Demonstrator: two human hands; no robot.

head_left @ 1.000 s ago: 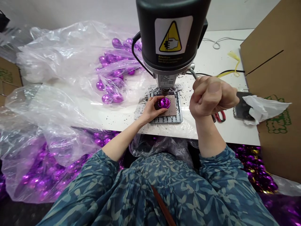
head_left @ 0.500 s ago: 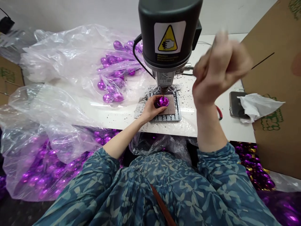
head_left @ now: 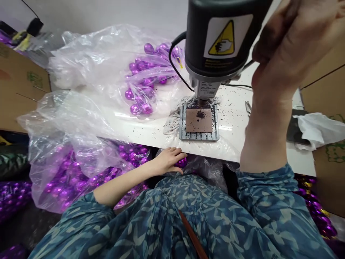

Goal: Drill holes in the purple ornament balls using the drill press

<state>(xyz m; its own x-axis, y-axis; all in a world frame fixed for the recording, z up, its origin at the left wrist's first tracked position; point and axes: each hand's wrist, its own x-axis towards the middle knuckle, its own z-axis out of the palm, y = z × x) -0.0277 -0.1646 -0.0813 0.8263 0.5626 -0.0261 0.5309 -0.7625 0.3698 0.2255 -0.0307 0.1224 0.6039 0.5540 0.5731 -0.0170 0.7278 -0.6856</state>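
Below the table's front edge, my left hand [head_left: 171, 160] has its thumb and fingers around a shiny purple ball [head_left: 182, 162], over a clear plastic bag [head_left: 206, 172]. My right hand [head_left: 293, 39] is raised at the upper right, closed around the drill press lever [head_left: 248, 64], whose grip is hidden in the fingers. The black drill press [head_left: 223, 68] stands in front of me, its chuck over a brown board [head_left: 192, 125] with a small hole and dark shavings. Under the board is a slotted metal base [head_left: 183, 135].
Purple balls [head_left: 140, 109] lie under clear plastic [head_left: 88, 54] on the white table [head_left: 126, 127]. A large bag of purple balls [head_left: 70, 176] hangs at the front left. At right are a phone [head_left: 294, 131], white tissue [head_left: 319, 129] and a cardboard box [head_left: 323, 86].
My left hand has carried the purple ball off the board, down toward me past the table edge. My right hand has swung up and away with the lever. The view has shifted left.
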